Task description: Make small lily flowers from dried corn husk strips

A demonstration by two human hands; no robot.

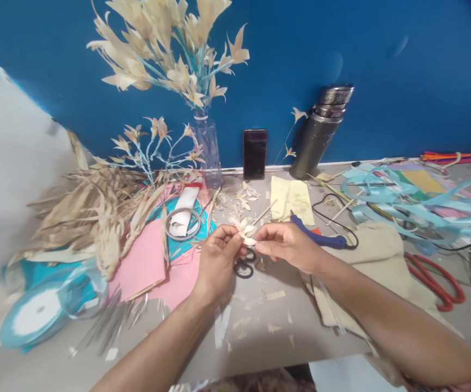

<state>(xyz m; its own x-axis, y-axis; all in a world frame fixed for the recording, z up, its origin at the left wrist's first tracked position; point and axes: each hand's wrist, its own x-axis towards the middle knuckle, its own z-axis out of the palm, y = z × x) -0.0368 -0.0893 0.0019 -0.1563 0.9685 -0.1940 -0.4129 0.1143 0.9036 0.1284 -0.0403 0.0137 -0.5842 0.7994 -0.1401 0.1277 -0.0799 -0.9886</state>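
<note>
Between my two hands is a small cream flower (244, 227) of pointed, husk-like petals. My left hand (221, 256) pinches it near its base with thumb and fingers. My right hand (286, 243) has thumb and forefinger closed on one of its petals at the right side. A pair of scissors with black handles (244, 269) lies on the table just below my hands, its blades hidden. Right behind my right hand lies a blue glue gun (320, 238). A thin brown stick (265, 211) slants up behind the flower.
Dried husks (92, 207), pink paper (143, 261) and a ribbon spool (35, 313) lie on the left. A clear bottle (207, 147) of husk flowers, a phone (255, 154) and a dark flask (319, 136) stand along the wall. Blue ribbon (415, 201), beige cloth (366, 277) and red-handled scissors (435, 280) lie right.
</note>
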